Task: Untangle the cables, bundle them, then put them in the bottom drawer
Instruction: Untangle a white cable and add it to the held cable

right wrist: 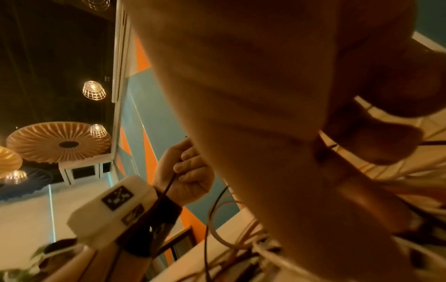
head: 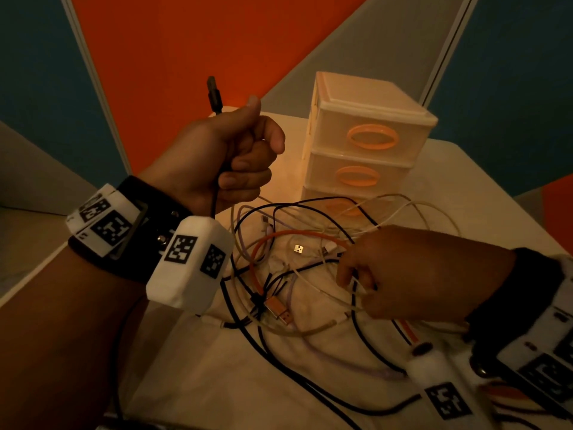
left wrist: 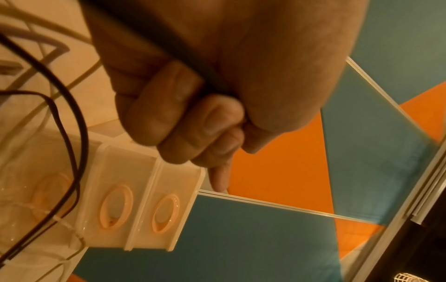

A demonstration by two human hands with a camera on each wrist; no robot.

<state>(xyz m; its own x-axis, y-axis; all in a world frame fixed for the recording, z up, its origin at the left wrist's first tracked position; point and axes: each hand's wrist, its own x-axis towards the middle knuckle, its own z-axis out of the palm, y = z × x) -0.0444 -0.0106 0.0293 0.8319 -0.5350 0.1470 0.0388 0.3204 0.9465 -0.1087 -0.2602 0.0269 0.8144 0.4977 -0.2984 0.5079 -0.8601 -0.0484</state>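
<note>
A tangle of black, white, lilac and orange cables (head: 297, 274) lies on the white table (head: 201, 373) in front of the drawer unit. My left hand (head: 248, 162) is raised above the table's left side in a fist around a black cable (head: 217, 181). Its USB plug (head: 214, 94) sticks up above the hand. The left wrist view shows that same black cable (left wrist: 173, 47) running through the curled fingers (left wrist: 183, 118). My right hand (head: 356, 277) reaches into the tangle's right side and pinches a white cable (head: 328, 293). The bottom drawer (head: 350, 207) is closed, with cables lying against its front.
The cream three-drawer unit (head: 366, 144) with orange oval handles stands at the back of the table. An orange USB plug (head: 277, 311) and a silver plug (head: 298, 249) lie in the pile. Orange and teal wall panels stand behind. The table's left edge runs close to my left forearm.
</note>
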